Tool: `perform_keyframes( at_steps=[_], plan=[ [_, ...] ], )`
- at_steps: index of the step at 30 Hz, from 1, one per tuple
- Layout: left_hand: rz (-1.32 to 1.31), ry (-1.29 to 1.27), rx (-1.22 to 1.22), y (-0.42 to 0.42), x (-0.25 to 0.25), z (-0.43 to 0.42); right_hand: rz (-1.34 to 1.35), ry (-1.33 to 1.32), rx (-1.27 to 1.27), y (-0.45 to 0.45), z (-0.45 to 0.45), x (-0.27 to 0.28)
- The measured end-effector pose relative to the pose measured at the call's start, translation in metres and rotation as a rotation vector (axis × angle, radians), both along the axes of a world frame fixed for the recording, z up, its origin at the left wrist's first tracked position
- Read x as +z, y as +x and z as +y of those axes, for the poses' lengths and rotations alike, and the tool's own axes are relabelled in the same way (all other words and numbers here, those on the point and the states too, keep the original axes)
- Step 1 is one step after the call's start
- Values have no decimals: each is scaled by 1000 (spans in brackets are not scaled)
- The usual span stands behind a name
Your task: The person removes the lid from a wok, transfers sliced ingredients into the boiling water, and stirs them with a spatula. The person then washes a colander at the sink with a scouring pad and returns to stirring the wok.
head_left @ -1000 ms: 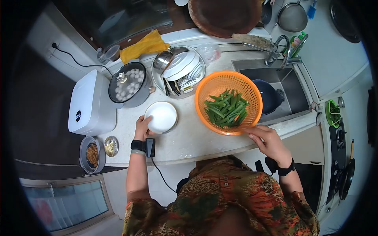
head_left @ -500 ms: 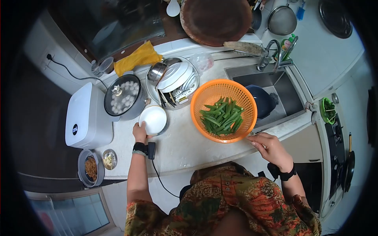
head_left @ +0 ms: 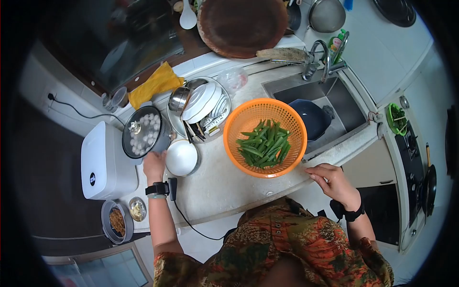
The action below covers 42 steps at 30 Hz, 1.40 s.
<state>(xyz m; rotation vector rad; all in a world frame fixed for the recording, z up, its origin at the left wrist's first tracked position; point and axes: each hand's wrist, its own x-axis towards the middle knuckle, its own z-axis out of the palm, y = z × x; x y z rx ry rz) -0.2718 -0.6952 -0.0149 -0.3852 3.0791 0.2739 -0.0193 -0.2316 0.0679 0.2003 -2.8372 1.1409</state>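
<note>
Left hand [head_left: 154,165], loosely curled and blurred, is beside the left edge of a white bowl [head_left: 183,158]; whether its fingers touch the rim, I cannot tell. A moment ago its thumb lay over that rim and the bowl stood farther from the grey pot [head_left: 142,135]. Now the thumb is off the rim and the bowl sits on the pale table [head_left: 217,184] close by the pot, whose clear lid shows round white pieces underneath. That shift leaves more bare table between the bowl and the front edge. Right hand [head_left: 332,184], thumb and forefinger drawn close together, is at the lower right rim of an orange plastic colander [head_left: 233,126]. Its fingertips overlapped that rim earlier; now they are just outside it, and contact is unclear. Inside the colander lies a heap of long green pods [head_left: 265,145], probably okra. Behind the bowl, white plates [head_left: 201,103] and chopsticks [head_left: 189,133] sit in a drying basin. To the colander's right, a dark blue basin [head_left: 310,122] sits in the steel sink [head_left: 343,98].
</note>
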Motion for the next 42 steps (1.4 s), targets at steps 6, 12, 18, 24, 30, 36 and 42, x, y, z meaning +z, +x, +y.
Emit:
perform_keyframes(
  at_steps=[6, 12, 18, 24, 30, 36, 42],
  plan=[
    [332, 386, -580, -55, 39, 81, 4, -37, -15, 4, 0, -12],
    [125, 75, -736, -109, 28, 153, -26, -53, -17, 10, 4, -14],
    [26, -190, -708, -121, 16, 179, -50, -63, -86, 27, 18, -25],
    [144, -135, -621, -132, 20, 175, -83, -70, -151, 40, 25, -28],
    [226, -199, -638, -144, 19, 166, -67, -76, -188, 45, 30, -34],
    [332, -198, -641, -132, 18, 163, -62, -71, -204, 45, 32, -34],
    [420, -192, -635, -114, 36, 155, -65, -77, -195, 40, 29, -37]
  ],
)
